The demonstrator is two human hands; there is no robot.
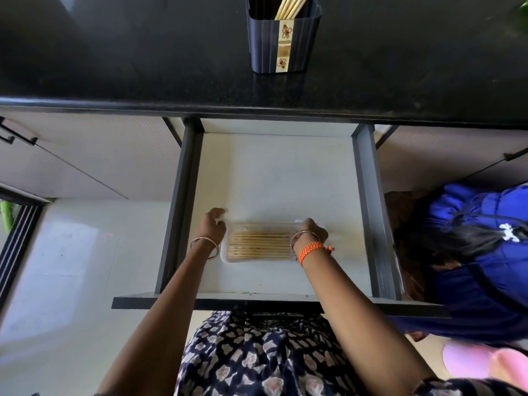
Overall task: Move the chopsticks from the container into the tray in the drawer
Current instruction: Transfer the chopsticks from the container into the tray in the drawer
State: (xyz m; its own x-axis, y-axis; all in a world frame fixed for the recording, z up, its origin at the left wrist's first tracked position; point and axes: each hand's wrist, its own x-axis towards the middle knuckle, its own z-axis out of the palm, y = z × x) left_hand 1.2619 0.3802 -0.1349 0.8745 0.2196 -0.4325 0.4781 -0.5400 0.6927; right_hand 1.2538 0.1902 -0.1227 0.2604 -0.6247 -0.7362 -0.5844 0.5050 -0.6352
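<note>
A clear plastic tray (228, 257) lies in the open white drawer (274, 178), with several wooden chopsticks (258, 242) laid side by side in it. My left hand (214, 225) is at the tray's left end, fingers curled. My right hand (313, 231) is at the tray's right end, fingers curled down over the chopstick tips; what the fingers pinch is hidden. On the black counter above stands a dark blue container (283, 41) holding several more chopsticks (290, 7).
The drawer has dark side rails (178, 207) and a dark front edge (257, 302). A second person in a blue top (480, 252) bends close by the drawer's right side. Closed cabinet fronts (94, 155) flank the drawer.
</note>
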